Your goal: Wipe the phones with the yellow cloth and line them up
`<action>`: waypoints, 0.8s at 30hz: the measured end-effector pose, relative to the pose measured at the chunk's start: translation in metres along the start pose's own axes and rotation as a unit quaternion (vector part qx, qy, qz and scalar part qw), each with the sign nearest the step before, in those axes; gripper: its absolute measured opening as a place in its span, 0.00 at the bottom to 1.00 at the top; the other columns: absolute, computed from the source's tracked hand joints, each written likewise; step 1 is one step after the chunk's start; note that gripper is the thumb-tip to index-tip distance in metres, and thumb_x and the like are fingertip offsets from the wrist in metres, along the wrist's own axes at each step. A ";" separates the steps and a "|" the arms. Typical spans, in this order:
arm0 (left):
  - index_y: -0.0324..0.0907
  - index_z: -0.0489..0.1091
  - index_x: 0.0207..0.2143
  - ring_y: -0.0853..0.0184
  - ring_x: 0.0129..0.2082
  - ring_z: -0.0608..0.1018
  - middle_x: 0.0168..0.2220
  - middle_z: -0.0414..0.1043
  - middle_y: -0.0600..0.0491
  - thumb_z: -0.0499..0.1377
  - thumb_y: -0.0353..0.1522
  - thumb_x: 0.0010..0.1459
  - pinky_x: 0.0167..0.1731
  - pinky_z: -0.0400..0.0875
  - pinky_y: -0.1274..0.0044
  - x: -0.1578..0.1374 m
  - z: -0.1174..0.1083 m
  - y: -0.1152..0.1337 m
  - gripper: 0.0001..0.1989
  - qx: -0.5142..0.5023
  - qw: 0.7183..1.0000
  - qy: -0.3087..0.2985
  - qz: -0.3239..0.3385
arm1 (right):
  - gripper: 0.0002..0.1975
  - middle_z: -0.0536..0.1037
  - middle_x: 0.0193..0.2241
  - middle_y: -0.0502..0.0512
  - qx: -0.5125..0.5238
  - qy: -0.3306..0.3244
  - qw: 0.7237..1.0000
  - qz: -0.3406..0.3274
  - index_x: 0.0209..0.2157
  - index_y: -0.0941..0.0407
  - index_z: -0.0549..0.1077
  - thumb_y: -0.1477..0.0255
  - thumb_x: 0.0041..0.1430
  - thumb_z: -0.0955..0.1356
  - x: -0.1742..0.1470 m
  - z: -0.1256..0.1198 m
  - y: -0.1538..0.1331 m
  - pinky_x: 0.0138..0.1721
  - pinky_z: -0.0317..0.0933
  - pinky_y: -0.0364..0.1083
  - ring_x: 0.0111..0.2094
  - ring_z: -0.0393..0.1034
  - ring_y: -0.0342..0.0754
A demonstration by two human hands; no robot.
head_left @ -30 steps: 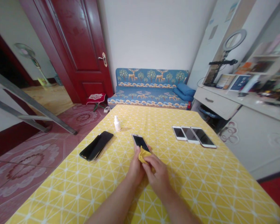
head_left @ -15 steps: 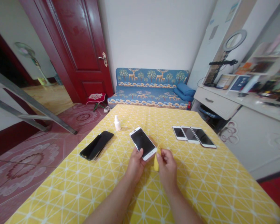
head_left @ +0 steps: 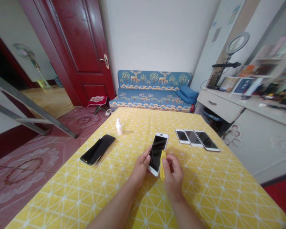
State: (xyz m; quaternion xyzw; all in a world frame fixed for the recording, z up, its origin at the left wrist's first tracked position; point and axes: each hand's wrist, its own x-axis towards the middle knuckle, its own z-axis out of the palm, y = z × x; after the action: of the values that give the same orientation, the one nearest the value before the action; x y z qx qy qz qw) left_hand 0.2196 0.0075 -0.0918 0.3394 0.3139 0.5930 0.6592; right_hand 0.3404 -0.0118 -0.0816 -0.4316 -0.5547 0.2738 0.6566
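Note:
A white smartphone with a dark screen is held by its left edge in my left hand, thumb at the side of the screen. My right hand pinches a folded yellow cloth, which lies against the phone's lower right edge. The fingers of my left hand behind the phone are hidden. To the left, a black phone lies on the table, seemingly on top of another thin item. A small white bottle stands upright beyond it.
Three white phones lie side by side at the right of the table, which has a yellow patterned cloth. Past the far edge is a blue sofa. A white cabinet stands at the right, a metal ladder-like frame at the left.
The white smartphone has turned to stand more lengthwise away from me and shifted right. The yellow cloth now meets its right edge and lower side.

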 end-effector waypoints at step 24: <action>0.39 0.73 0.48 0.65 0.34 0.70 0.35 0.72 0.52 0.61 0.39 0.49 0.35 0.61 0.76 -0.013 0.001 0.040 0.24 0.266 0.926 -0.265 -0.034 | 0.09 0.73 0.33 0.53 -0.059 0.169 0.983 -0.036 0.38 0.57 0.71 0.66 0.60 0.65 0.031 -0.021 -0.001 0.35 0.63 0.43 0.33 0.69 0.45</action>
State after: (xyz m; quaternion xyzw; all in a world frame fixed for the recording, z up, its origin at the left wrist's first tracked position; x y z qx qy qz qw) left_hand 0.1962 -0.0034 -0.0583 0.6363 0.2857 0.3538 0.6232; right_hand 0.3683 0.0086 -0.0659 -0.4892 -0.4664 0.1402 0.7235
